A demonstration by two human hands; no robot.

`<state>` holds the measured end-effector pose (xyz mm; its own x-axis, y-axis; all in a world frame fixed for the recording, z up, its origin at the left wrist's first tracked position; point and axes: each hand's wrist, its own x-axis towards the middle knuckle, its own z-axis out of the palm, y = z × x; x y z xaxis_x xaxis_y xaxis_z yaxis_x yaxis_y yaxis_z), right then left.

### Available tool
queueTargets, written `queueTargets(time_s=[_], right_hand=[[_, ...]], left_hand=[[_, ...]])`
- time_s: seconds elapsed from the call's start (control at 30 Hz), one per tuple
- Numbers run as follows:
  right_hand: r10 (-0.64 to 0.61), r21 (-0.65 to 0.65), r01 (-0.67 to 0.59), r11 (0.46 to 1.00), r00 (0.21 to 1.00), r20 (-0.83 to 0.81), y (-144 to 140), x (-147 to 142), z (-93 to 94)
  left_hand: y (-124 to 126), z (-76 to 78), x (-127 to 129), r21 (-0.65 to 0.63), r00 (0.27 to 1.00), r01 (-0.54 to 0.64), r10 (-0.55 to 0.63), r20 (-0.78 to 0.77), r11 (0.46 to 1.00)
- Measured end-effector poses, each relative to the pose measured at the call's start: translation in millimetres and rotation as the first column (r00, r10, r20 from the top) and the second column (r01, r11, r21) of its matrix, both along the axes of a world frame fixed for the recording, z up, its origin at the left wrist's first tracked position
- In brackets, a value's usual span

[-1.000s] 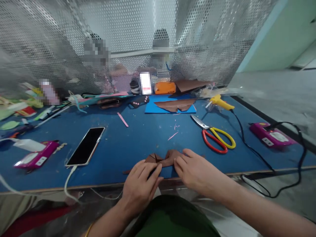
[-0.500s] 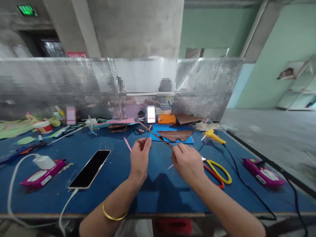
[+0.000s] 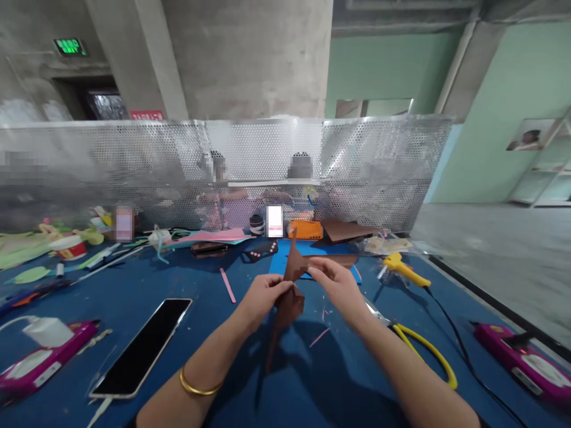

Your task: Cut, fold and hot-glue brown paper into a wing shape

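Note:
A brown cut-out sheet (image 3: 290, 308), pointed at both ends, is held upright above the blue table. My left hand (image 3: 263, 297) pinches it near its middle with thumb and fingers. On the piece's right edge, the thumb and fingertips of my right hand (image 3: 332, 285) close in a pinch. Behind my right hand lies another brown piece (image 3: 345, 260) on a blue sheet (image 3: 279, 261). Scissors with yellow handles (image 3: 428, 351) rest beside my right forearm, partly hidden by it. A pink strip (image 3: 227, 285) lies left of my left hand.
A phone (image 3: 143, 348) on a white cable lies at left. A yellow glue gun (image 3: 405, 270) and a purple power strip (image 3: 526, 359) are at right. Behind stand a lit phone (image 3: 275, 222), an orange box (image 3: 306, 229) and a perforated screen (image 3: 263, 148), with people beyond it.
The brown piece has turned from slanted and edge-on to upright. My left hand, formerly apart from it, now grips it, and the view has tilted and shifted closer to the table.

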<state>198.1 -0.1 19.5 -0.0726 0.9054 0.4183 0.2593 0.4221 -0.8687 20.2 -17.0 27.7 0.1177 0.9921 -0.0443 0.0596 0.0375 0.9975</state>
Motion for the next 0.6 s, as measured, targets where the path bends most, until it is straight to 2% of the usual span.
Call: queueTargets(time_s=[0.1,0.2,0.4,0.6], right_hand=[[0.109,-0.226,-0.147,0.963,0.979,-0.173,5.7,-0.5,-15.2],[0.101,-0.344,-0.211,0.915,0.946,-0.309,1.0,-4.6,-28.3],[0.062,-0.409,-0.261,0.874,0.896,-0.439,-3.5,-6.7,-37.0],[0.102,-0.442,-0.332,0.833,0.878,-0.467,-6.9,-8.4,-36.1]], left_hand=[[-2.6,-2.1,2.7,-0.046,0.998,0.066,-0.067,-0.011,0.997],[-3.0,-5.1,4.8,-0.063,0.996,0.08,-0.082,-0.029,0.995],[-2.1,-13.9,10.4,-0.066,0.997,0.057,-0.061,-0.056,0.996],[-1.5,-15.0,9.8,-0.046,0.996,0.026,-0.03,-0.09,0.999]])
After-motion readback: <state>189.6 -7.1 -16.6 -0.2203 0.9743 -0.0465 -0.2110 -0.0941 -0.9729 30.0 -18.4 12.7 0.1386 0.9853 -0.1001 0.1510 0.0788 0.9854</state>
